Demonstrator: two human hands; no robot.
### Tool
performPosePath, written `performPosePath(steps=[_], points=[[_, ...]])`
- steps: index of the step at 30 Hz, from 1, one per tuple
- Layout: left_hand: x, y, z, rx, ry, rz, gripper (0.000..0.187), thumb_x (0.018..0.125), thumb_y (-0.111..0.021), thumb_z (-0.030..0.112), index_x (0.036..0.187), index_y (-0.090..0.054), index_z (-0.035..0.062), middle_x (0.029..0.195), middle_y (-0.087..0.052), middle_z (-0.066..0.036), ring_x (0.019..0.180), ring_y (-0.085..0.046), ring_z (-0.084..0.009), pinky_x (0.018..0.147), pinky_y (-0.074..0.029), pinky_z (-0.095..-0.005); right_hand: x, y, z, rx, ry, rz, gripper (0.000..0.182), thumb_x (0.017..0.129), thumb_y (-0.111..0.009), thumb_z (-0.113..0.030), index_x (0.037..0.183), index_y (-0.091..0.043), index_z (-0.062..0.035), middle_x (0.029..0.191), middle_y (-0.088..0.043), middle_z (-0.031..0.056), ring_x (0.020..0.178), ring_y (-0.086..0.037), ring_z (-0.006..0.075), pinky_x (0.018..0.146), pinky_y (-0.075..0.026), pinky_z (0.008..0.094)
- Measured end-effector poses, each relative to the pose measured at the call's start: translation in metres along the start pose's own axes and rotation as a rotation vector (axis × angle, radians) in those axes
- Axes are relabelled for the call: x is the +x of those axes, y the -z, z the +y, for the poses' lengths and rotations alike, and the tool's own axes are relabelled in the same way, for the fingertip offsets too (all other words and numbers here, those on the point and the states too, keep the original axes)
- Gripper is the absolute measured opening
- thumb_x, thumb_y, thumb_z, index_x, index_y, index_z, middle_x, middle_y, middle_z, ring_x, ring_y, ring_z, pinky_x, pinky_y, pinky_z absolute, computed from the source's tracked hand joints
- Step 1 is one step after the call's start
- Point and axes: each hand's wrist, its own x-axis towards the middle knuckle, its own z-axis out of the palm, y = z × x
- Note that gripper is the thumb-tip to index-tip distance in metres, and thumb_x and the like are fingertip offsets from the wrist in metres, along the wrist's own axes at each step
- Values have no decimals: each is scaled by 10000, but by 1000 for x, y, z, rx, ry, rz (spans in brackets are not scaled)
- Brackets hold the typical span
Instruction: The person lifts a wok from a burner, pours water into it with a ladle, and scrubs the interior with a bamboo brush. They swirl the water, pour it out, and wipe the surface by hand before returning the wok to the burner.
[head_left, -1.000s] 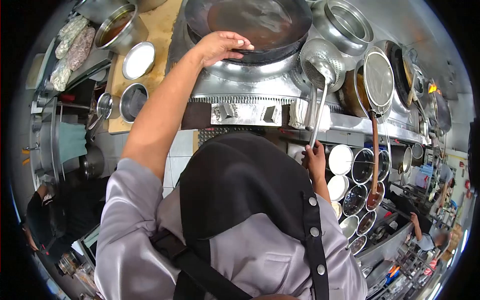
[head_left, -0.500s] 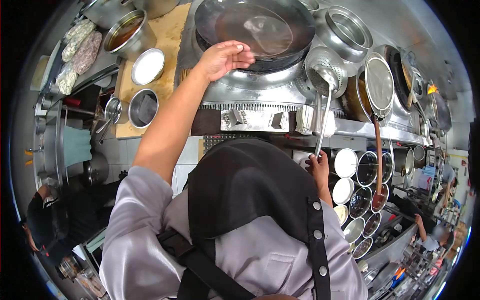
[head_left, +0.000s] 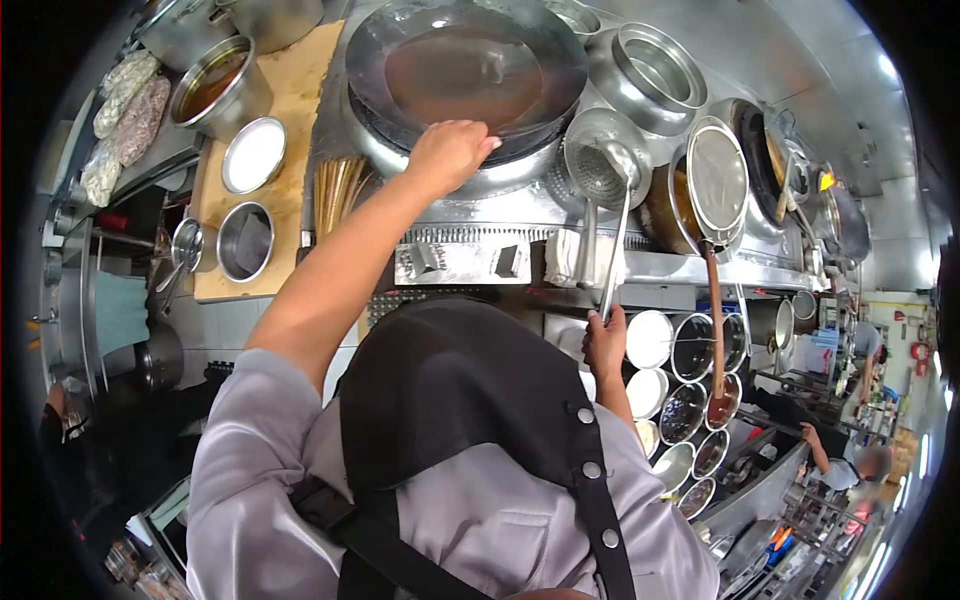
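A large dark wok (head_left: 370, 60) sits on the stove, with a shallow pool of brownish liquid in its bottom. At its near rim my left hand (head_left: 455, 157) is closed, thumb to the right; the fingertips are hidden. My right hand (head_left: 604, 340) is wrapped around the handle end of a long steel ladle (head_left: 619, 235). The ladle's bowl lies over a perforated strainer (head_left: 590, 165) right of the wok. The strainer's own handle runs alongside, over a folded white cloth (head_left: 562, 257).
Left stands a wooden board (head_left: 210, 285) with a bowl of white contents (head_left: 254, 155) and a steel pot (head_left: 245, 242). A bamboo brush (head_left: 338, 195) is beside my left forearm. A mesh skimmer (head_left: 717, 180) and several seasoning containers (head_left: 693, 345) are right. Co-workers stand at both sides.
My left hand has closed at the wok's near rim; its fingers were loosely curled before. The view has shifted, uncovering the bamboo brush. My right hand still holds the ladle.
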Motion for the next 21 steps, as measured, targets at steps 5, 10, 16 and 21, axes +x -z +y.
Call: performPosePath(steps=[5,10,16,21], points=[[-37,-1,-12,-283,-197,488,103,890,-596,86,937,-645,9,882,-630,-140,812,-603,-307,719,-479,-399,15,-1,20,-182,-48,-11,280,899,-596,-112,1142,-465,-69,638,-497,9,454,-488,114,394,-388,272],[-92,27,-36,-311,128,343,113,853,-645,85,918,-660,-6,871,-647,-137,757,-621,-267,683,-490,-354,23,4,36,-155,-32,-101,352,890,-615,-119,1203,-463,-60,696,-551,45,510,-528,127,424,-409,284],[-117,26,-52,-464,400,238,237,926,-609,176,1057,-638,-20,928,-678,-152,782,-674,-239,748,-524,-325,22,1,29,-94,-103,-146,318,895,-612,-96,1172,-462,-58,686,-530,31,524,-522,124,449,-428,282],[-77,60,-9,-2126,543,102,726,989,-310,550,1340,-416,-77,1348,-480,-277,1266,-472,-401,1070,-388,-480,16,-1,16,-127,-107,-145,348,896,-613,-69,1205,-455,-44,720,-541,32,549,-530,122,475,-446,280]])
